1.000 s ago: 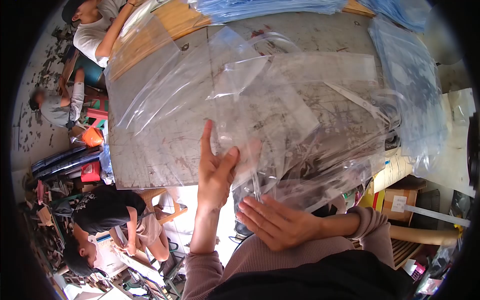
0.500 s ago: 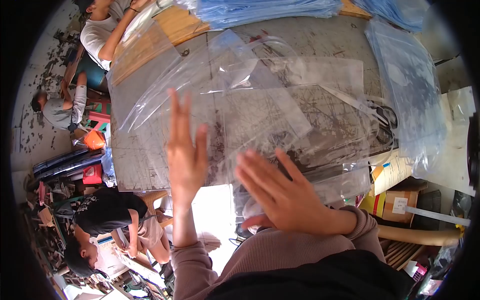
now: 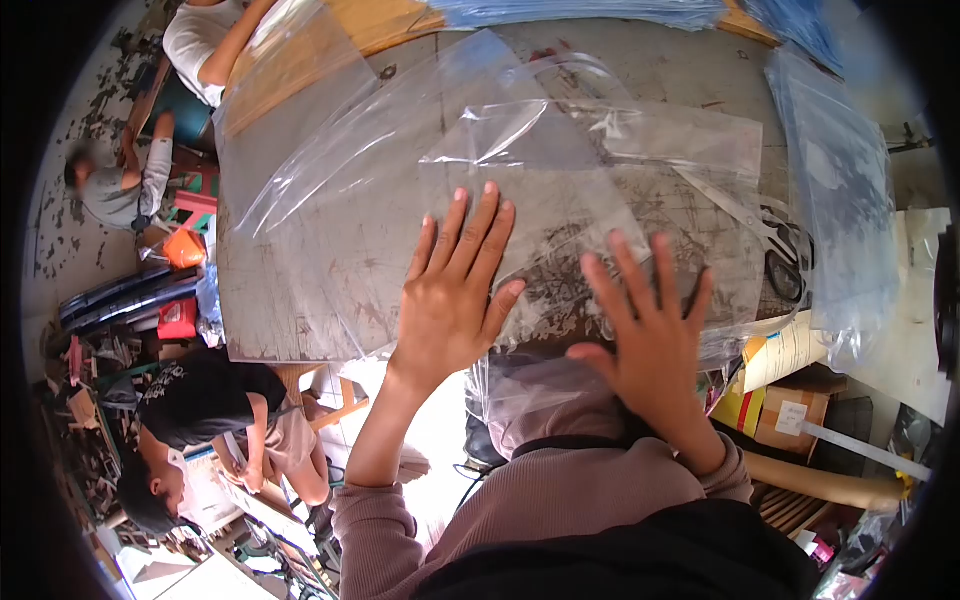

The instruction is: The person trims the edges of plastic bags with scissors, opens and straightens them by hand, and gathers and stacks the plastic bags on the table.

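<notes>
Across the scuffed worktable (image 3: 700, 65), clear plastic sheets (image 3: 560, 205) overlap: glossy, limp, w/ curled edges. L hand (image 3: 447, 310) seems laid flat on the film, fingers extended, prob. to keep it smooth; R hand (image 3: 650, 345) (blurred, contact unclear) is spread nearby. Neither pinches anything. Metal-bladed scissors (image 3: 748, 218) lie beyond R hand, prob. for easy reach.

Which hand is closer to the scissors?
The right hand, the blurrier one with its fingers spread; the left hand is farther from the scissors.
</notes>
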The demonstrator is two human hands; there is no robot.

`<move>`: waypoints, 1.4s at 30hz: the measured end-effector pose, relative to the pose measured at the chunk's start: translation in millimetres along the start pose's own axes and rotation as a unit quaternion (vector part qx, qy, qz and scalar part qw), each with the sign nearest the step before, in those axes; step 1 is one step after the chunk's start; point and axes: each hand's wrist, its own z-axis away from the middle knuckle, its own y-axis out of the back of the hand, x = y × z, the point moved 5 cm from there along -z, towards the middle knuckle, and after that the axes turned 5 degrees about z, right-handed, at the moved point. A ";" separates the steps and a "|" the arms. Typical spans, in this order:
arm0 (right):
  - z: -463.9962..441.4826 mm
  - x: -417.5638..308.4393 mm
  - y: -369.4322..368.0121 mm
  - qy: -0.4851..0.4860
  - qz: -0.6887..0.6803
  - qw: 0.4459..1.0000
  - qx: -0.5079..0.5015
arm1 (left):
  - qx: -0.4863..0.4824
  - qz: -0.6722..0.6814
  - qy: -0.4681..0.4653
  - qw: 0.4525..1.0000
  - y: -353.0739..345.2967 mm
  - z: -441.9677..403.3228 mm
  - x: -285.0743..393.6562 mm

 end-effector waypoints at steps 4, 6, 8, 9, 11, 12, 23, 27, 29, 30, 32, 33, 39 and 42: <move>0.2 12.3 5.0 -0.016 0.015 1.000 0.018 | 0.048 0.048 -0.055 0.996 7.4 9.9 -1.4; 0.1 12.9 3.8 -0.026 0.020 0.999 0.003 | 0.081 0.044 -0.031 0.995 17.0 26.2 -6.2; -0.2 12.8 3.4 -0.026 0.016 0.999 0.013 | 0.177 0.122 0.045 0.976 27.5 53.6 -8.9; 0.0 12.6 3.4 -0.022 0.014 0.999 0.020 | 0.239 0.201 0.101 0.945 28.4 75.5 -11.0; 0.0 12.2 3.4 -0.025 0.015 0.999 0.019 | 0.354 0.346 0.200 0.846 12.9 119.5 -9.8; -0.6 11.5 3.6 -0.021 0.018 0.999 0.017 | 0.366 0.365 0.229 0.825 0.5 132.2 -3.1; -0.4 11.2 5.5 -0.001 0.033 0.999 0.014 | 0.284 0.562 0.383 0.676 -40.0 143.8 16.7; 0.1 12.0 5.7 0.001 0.034 0.999 0.009 | 0.219 0.564 0.415 0.680 -36.6 143.6 7.3; 0.7 12.5 5.9 -0.004 0.033 0.999 0.007 | 0.227 0.591 0.417 0.652 -35.2 144.5 3.8; 0.8 12.3 6.1 -0.003 0.029 1.000 0.006 | 0.232 0.611 0.409 0.637 -36.2 146.7 2.1; 0.6 13.0 6.9 -0.002 0.031 1.000 0.001 | 0.239 0.631 0.401 0.619 -37.2 146.7 2.2; 0.2 13.7 7.3 -0.002 0.034 0.999 -0.005 | 0.252 0.645 0.399 0.602 -37.4 145.1 3.6; -1.3 16.7 9.9 0.011 0.025 0.999 -0.021 | 0.306 0.515 0.397 0.696 -20.8 138.4 12.7; -2.2 16.9 17.5 0.026 0.042 0.996 -0.069 | 0.316 0.427 0.348 0.773 10.9 122.0 16.8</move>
